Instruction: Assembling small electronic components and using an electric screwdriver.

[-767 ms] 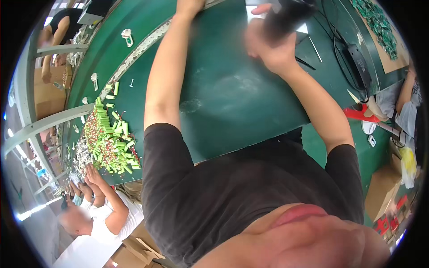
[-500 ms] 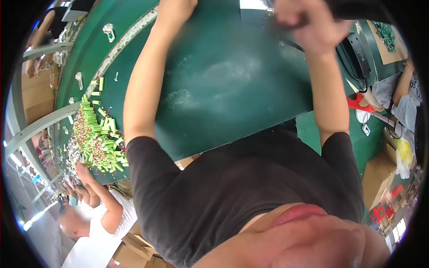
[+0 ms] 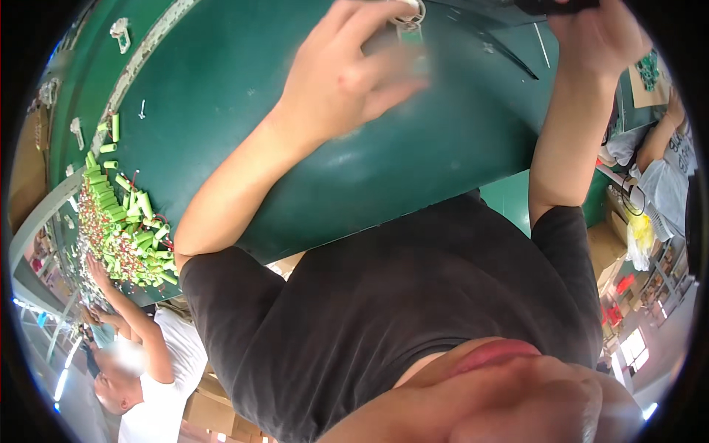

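By left hand (image 3: pixel 346 74): white ring-ended part (image 3: pixel 409 29), can't tell grip. Right hand (image 3: pixel 602 37), well apart, clamped on dark object (image 3: pixel 552 6).

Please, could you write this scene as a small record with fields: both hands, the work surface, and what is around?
Left hand: fingers at a white part with a round end; blurred, grip unclear
Right hand: holds a dark object, cut off by the upper edge
Work surface: green table
On its left: pile of green cylinders
Nearby: co-worker's hand, beside the pile
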{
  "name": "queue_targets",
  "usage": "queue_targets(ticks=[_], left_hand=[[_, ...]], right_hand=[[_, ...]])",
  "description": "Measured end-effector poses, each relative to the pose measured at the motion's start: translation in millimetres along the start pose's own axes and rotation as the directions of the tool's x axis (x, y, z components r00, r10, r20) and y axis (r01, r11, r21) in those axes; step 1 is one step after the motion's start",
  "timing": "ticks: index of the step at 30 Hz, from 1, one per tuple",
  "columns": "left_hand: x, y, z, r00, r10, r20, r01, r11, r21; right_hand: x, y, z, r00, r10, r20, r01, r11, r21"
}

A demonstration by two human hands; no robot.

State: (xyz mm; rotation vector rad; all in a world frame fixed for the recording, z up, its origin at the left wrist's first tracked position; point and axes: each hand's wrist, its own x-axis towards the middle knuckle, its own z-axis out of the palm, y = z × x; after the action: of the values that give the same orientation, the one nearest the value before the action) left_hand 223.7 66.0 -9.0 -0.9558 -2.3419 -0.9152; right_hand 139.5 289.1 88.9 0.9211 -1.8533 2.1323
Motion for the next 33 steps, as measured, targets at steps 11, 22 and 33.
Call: queue_targets(ticks=[11,22,33], left_hand=[[6,-1,-8,0.962,-0.087,0.258,0.103,0.993,-0.051],[-16,-23,22,0.995,0.070,-0.067,-0.081,0.980,-0.181],[-5,-13,4,1.000,0.028,0.000,-0.028,0.984,-0.174]], right_hand=[[-25,38,23,0.955,-0.057,0.293,0.054,0.998,0.021],[-46,27,54,0.995,0.104,0.011,-0.104,0.995,-0.012],[-46,26,54,0.995,0.095,0.014,-0.093,0.988,-0.127]])
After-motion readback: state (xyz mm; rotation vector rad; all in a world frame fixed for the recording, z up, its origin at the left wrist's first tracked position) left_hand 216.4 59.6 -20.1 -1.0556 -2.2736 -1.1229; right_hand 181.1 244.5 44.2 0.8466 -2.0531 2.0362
